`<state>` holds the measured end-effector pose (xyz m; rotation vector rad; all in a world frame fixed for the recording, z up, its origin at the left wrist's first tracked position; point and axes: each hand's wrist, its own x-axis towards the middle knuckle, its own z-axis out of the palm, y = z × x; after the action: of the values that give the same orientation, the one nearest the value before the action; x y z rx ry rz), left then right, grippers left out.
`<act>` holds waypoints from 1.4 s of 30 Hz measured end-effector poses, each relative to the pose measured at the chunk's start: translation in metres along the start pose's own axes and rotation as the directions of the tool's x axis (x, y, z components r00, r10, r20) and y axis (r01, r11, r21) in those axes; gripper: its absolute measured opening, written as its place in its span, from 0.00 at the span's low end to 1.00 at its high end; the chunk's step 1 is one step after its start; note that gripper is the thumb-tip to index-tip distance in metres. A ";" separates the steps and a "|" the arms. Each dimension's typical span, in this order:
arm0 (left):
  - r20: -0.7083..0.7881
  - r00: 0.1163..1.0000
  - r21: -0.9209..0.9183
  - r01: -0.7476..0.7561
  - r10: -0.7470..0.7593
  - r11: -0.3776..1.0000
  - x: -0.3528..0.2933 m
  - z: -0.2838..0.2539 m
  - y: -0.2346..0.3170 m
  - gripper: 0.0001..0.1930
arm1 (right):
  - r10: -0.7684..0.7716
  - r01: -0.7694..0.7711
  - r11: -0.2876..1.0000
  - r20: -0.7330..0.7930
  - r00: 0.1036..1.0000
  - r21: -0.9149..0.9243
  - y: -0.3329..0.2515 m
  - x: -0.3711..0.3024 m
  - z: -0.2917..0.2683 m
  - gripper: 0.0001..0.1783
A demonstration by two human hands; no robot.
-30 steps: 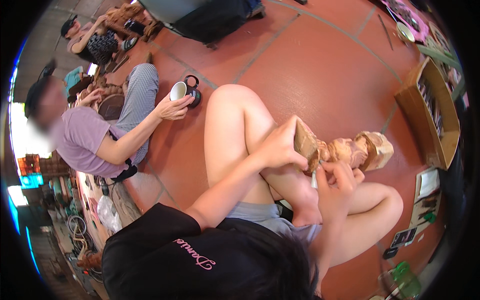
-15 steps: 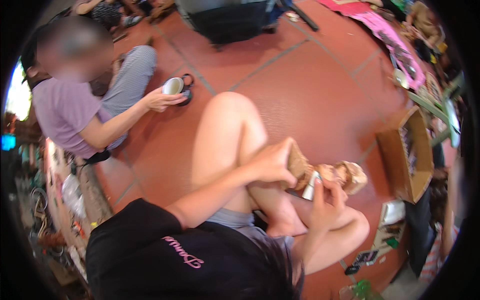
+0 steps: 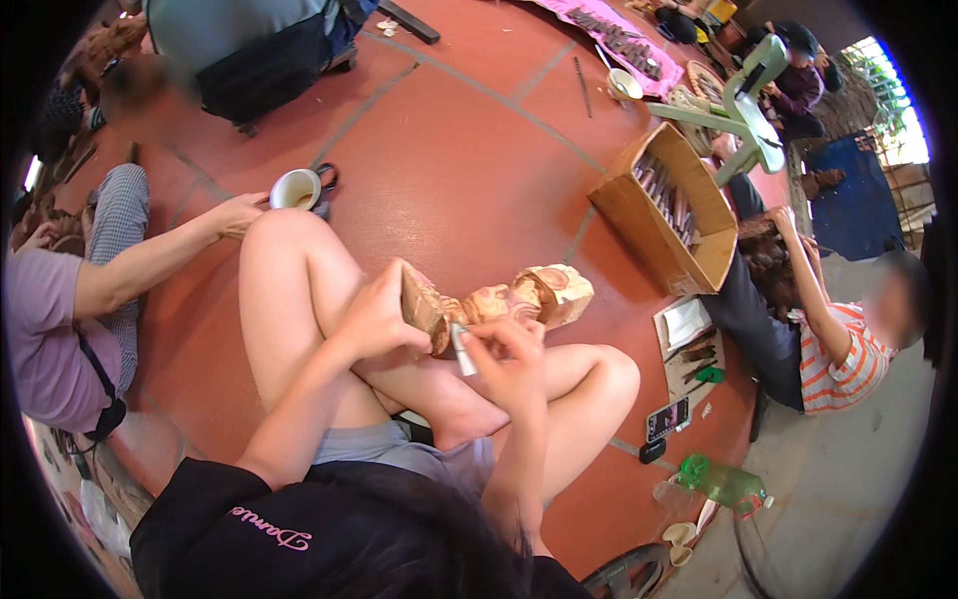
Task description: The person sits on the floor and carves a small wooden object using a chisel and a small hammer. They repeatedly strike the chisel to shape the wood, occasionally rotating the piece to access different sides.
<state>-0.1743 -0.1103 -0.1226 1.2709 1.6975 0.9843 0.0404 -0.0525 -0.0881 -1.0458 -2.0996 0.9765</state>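
A pale brown carved wooden piece, with a block at each end and a shaped middle, lies tilted above my crossed legs. My left hand is closed round its left block, fingers over the far side and thumb on the near side. My right hand pinches a small white-and-silver tube between thumb and fingers. The tube's upper end is at the wood, beside the left block; whether it touches cannot be made out.
At left, a co-worker's hand holds a white cup by my knee. A cardboard box of long tools stands at right. Nearby are a phone, a green bottle and a person in a striped shirt.
The view has swung to the right, bringing the striped-shirt person and the bottle into sight. Both hands keep their holds on the carving and the tube.
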 end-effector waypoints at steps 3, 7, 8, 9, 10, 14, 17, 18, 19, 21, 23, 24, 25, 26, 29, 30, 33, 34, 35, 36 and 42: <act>0.023 0.999 0.079 -0.024 0.023 0.997 0.000 -0.003 0.006 0.39 | 0.034 -0.030 0.999 -0.188 0.982 0.027 0.008 0.000 -0.002 0.05; 0.047 0.998 0.114 -0.052 0.047 0.992 -0.006 -0.004 0.009 0.41 | 0.272 -0.167 0.923 -0.280 0.921 0.346 0.018 0.004 0.003 0.05; 0.054 0.997 0.128 -0.053 0.047 0.990 -0.009 -0.005 0.011 0.41 | 0.341 -0.187 0.866 -0.276 0.898 0.463 0.019 0.004 0.006 0.05; 0.071 0.996 0.138 -0.062 0.052 0.988 -0.010 -0.004 0.013 0.42 | 0.373 -0.196 0.841 -0.279 0.885 0.504 0.030 0.003 0.009 0.05; 0.079 0.995 0.149 -0.066 0.055 0.987 -0.013 -0.002 0.014 0.42 | 0.400 -0.203 0.814 -0.272 0.875 0.544 0.038 0.004 0.010 0.06; 0.169 0.966 0.183 -0.225 0.195 0.957 -0.037 0.011 0.033 0.38 | 0.250 -0.106 0.902 -0.303 0.920 0.419 0.057 0.007 -0.003 0.06; 0.080 0.935 0.141 -0.353 0.344 0.925 -0.047 0.020 0.037 0.35 | 0.365 -0.235 0.798 -0.135 0.921 0.556 0.065 0.013 -0.016 0.06; 0.097 0.932 0.140 -0.359 0.348 0.923 -0.046 0.016 0.042 0.34 | 0.375 -0.251 0.804 -0.131 0.918 0.540 0.068 0.014 -0.019 0.06; 0.110 0.930 0.140 -0.363 0.350 0.921 -0.045 0.010 0.050 0.33 | 0.372 -0.254 0.794 -0.111 0.921 0.552 0.069 0.016 -0.022 0.06; 0.119 0.918 0.160 -0.393 0.378 0.905 -0.042 -0.003 0.068 0.32 | 0.366 -0.264 0.776 -0.068 0.928 0.573 0.064 0.019 -0.029 0.06; 0.130 0.891 0.197 -0.454 0.436 0.869 -0.036 -0.012 0.086 0.30 | 0.431 -0.305 0.712 -0.050 0.901 0.632 0.061 0.021 -0.036 0.06; 0.147 0.881 0.206 -0.471 0.449 0.858 -0.032 -0.015 0.094 0.29 | 0.462 -0.321 0.680 -0.045 0.886 0.659 0.061 0.021 -0.039 0.06; 0.165 0.872 0.220 -0.487 0.460 0.845 -0.028 -0.018 0.105 0.29 | 0.463 -0.325 0.660 -0.026 0.886 0.677 0.066 0.020 -0.041 0.08; 0.183 0.863 0.233 -0.504 0.472 0.832 -0.024 -0.020 0.116 0.28 | 0.484 -0.347 0.635 -0.005 0.875 0.690 0.070 0.018 -0.043 0.08; 0.279 0.807 0.293 -0.587 0.520 0.755 -0.015 -0.021 0.146 0.31 | 0.498 -0.386 0.626 0.033 0.866 0.678 0.070 0.016 -0.042 0.08; 0.309 0.787 0.325 -0.615 0.534 0.718 -0.012 -0.017 0.152 0.29 | 0.491 -0.396 0.641 0.044 0.870 0.658 0.068 0.015 -0.041 0.08; 0.464 0.717 0.381 -0.692 0.520 0.614 0.011 0.001 0.177 0.26 | 0.486 -0.429 0.676 0.075 0.871 0.599 0.060 0.005 -0.045 0.09; 0.554 0.678 0.374 -0.722 0.484 0.582 0.021 0.008 0.189 0.24 | 0.495 -0.434 0.682 0.066 0.866 0.588 0.058 0.001 -0.051 0.09; 0.637 0.633 0.365 -0.751 0.440 0.551 0.030 0.015 0.198 0.23 | 0.504 -0.442 0.685 0.061 0.861 0.580 0.056 -0.001 -0.055 0.09; 0.632 0.660 0.392 -0.724 0.406 0.568 0.036 0.018 0.201 0.22 | 0.490 -0.448 0.682 0.093 0.867 0.578 0.057 0.006 -0.053 0.09; 0.564 0.755 0.392 -0.603 0.336 0.695 0.063 0.011 0.190 0.22 | 0.433 -0.489 0.705 0.234 0.870 0.513 0.061 0.064 -0.047 0.11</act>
<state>-0.1070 -0.0098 0.0372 2.2364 1.3164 0.3797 0.0673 0.0430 -0.1005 -1.2374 -1.4560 1.7931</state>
